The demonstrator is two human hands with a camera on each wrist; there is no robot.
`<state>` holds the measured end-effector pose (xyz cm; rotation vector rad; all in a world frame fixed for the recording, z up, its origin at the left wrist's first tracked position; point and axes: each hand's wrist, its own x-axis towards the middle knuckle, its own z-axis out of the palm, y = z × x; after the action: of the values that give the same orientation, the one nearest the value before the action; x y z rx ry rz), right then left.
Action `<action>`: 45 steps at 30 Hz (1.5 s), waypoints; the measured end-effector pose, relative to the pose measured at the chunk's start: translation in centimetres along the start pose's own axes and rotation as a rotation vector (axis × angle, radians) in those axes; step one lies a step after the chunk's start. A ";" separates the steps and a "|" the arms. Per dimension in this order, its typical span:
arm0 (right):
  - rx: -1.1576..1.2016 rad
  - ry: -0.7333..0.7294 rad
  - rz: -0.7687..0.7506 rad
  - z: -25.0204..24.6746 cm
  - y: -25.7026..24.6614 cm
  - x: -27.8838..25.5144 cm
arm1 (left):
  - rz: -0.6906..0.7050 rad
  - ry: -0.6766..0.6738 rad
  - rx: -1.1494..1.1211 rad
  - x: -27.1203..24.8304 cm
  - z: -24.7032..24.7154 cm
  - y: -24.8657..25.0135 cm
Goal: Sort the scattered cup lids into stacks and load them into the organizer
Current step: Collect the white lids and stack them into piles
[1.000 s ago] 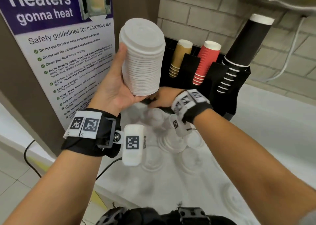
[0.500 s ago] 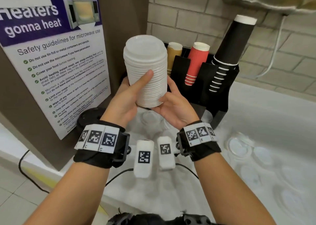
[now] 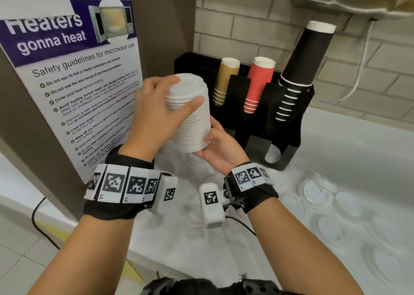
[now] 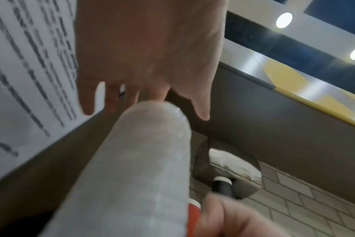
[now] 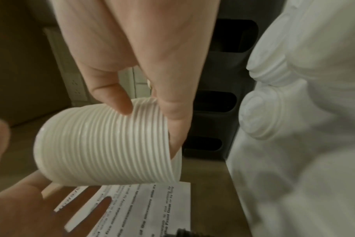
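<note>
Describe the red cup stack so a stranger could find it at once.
Against the brick wall stands a black organizer on the white counter. Three upside-down cup stacks poke out of its slots; the red cup stack is the middle one. It alone is red, with ribbed sides, between a tan stack and a taller black stack.

— What does the poster [image 3: 89,97] say?
— Big white letters on purple: "Heaters gonna heat." Under it: "Safety guidelines for microwave use."
— And the small lines?
— One says "Cover your food before heating." Another, "Do not use the microwave if you have pacemakers."
</note>
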<state>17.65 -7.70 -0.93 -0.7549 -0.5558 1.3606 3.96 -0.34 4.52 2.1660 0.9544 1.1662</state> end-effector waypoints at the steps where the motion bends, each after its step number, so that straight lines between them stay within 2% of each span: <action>1: -0.008 0.011 0.024 0.0 0.3 0.4 | -0.048 -0.059 0.087 0.1 -0.4 -0.2; 3: -0.045 0.041 0.080 0.0 0.9 1.1 | -0.135 -0.173 0.196 0.3 -1.3 -0.7; 6: -0.129 0.114 0.165 -0.1 2.0 2.1 | -0.238 -0.269 0.196 0.2 -2.2 -1.4; 11: -0.176 0.256 0.261 -0.4 3.7 3.4 | -0.326 -0.477 0.397 -0.3 -2.6 -2.5; 15: -0.135 0.331 0.335 -1.1 5.3 4.0 | -0.376 -0.565 0.399 -0.7 -2.3 -2.9; 19: -0.129 0.363 0.404 -1.2 5.9 4.6 | -0.357 -0.563 0.453 -0.7 -2.1 -2.9; 21: -0.217 0.355 0.471 -1.2 5.8 4.9 | -0.325 -0.560 0.477 -0.6 -2.1 -2.8; 23: -0.484 0.320 0.537 -1.2 5.9 5.0 | -0.301 -0.564 0.481 -0.6 -2.0 -2.7; 26: -0.880 0.217 0.549 -0.6 5.8 5.0 | -0.308 -0.587 0.484 -0.6 -1.8 -2.6; 30: -1.202 0.116 0.507 -0.1 5.1 5.4 | -0.332 -0.590 0.482 -0.6 -1.9 -2.9; 38: -1.224 0.118 0.462 -0.7 5.2 5.6 | -0.374 -0.569 0.436 -0.8 -1.8 -2.9; 45: -1.274 0.149 0.447 -1.2 5.7 5.7 | -0.369 -0.558 0.504 -0.9 -1.7 -2.7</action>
<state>15.58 -2.05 -6.40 -2.0833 -1.1968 1.2223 1.22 0.86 3.08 2.3436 1.3943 0.1258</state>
